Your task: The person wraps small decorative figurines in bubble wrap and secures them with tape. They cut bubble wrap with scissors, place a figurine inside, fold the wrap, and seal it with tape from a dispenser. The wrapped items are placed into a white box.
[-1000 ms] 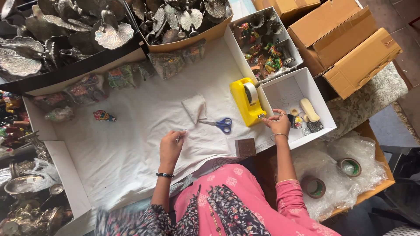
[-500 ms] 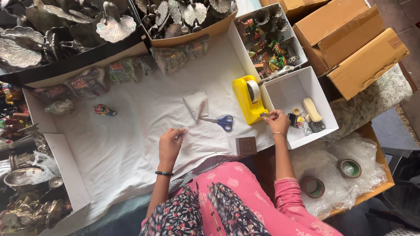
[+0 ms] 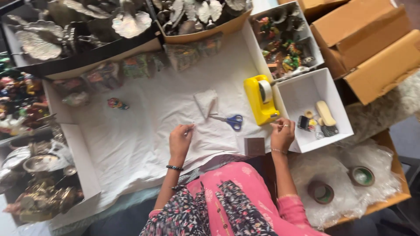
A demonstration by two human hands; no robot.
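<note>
My left hand [image 3: 180, 140] hovers over the white paper sheet [image 3: 144, 131], thumb and fingers pinched on a small thin piece that is too small to identify. My right hand [image 3: 282, 134] is at the near end of the yellow tape dispenser [image 3: 260, 99], fingers pinched together at its cutter, seemingly on the tape end. Blue-handled scissors [image 3: 230, 120] lie between the hands, beside a folded white paper packet [image 3: 205, 102]. A small brown square block [image 3: 254, 146] sits near my right wrist.
A white box [image 3: 306, 89] holding small items stands right of the dispenser, with a box of painted figurines [image 3: 284, 43] behind it. Metal leaf-shaped dishes [image 3: 87, 26] fill trays at the back. Cardboard boxes [image 3: 367, 48] are at right, tape rolls [image 3: 320, 192] on plastic wrap at lower right, and a small painted figure [image 3: 116, 103].
Both hands stay almost where they were; the right hand remains at the dispenser's near end. The view has shifted slightly.
</note>
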